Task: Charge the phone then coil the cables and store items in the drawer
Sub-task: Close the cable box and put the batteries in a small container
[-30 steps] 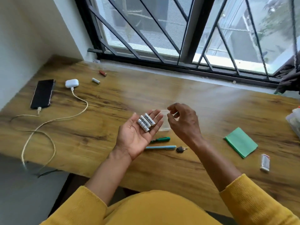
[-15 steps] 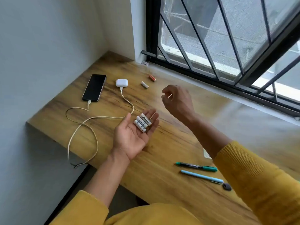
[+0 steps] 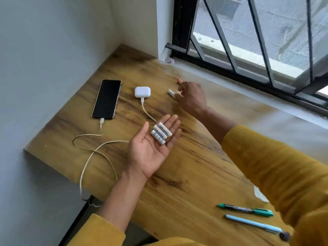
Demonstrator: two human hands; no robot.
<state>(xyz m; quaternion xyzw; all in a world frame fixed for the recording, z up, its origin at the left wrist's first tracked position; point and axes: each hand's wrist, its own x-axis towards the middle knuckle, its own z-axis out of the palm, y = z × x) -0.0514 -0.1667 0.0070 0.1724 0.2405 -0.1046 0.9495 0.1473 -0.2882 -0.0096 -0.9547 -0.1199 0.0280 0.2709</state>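
My left hand (image 3: 152, 148) lies palm up over the wooden desk (image 3: 186, 174), and three white batteries (image 3: 161, 133) rest on its fingers. My right hand (image 3: 192, 98) reaches to the back of the desk, its fingertips pinching the end of a white battery (image 3: 171, 93) that lies there. An orange battery (image 3: 179, 81) lies just behind that hand. A black phone (image 3: 107, 98) lies face up at the left with a white cable (image 3: 92, 153) plugged into it. A white earbud case (image 3: 142, 91) has a second cable (image 3: 147, 112) plugged in.
A green marker (image 3: 245, 209) and a light blue pen (image 3: 253, 223) lie near the front right, with a small dark key-like object (image 3: 284, 236) beside them. White walls close the desk's left and back corner. A barred window (image 3: 248, 41) runs along the back.
The view has swung left. My right hand has moved away from the left palm to the back of the desk and has reached the white battery. My left hand still carries three batteries.
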